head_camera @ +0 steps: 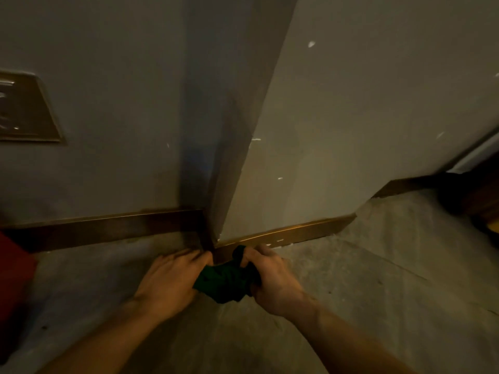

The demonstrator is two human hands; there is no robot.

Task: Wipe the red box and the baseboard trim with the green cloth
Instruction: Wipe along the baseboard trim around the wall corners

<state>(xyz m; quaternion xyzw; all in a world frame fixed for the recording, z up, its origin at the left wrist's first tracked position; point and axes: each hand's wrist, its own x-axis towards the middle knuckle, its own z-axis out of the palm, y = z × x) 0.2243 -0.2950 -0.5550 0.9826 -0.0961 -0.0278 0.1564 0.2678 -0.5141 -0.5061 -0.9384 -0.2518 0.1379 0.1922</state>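
Both hands [172, 276] [272, 276] on bunched green cloth [225, 283]

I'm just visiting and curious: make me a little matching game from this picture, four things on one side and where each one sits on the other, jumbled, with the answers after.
Things:
1. green cloth
2. red box
3. baseboard trim
4. brass wall plate

Places:
A. at the far left edge, on the floor
B. bunched between the left hand and the right hand
C. set into the left wall, well above the floor
D. running along the foot of the walls, round the corner

Pairs: 1-B, 2-A, 3-D, 4-C
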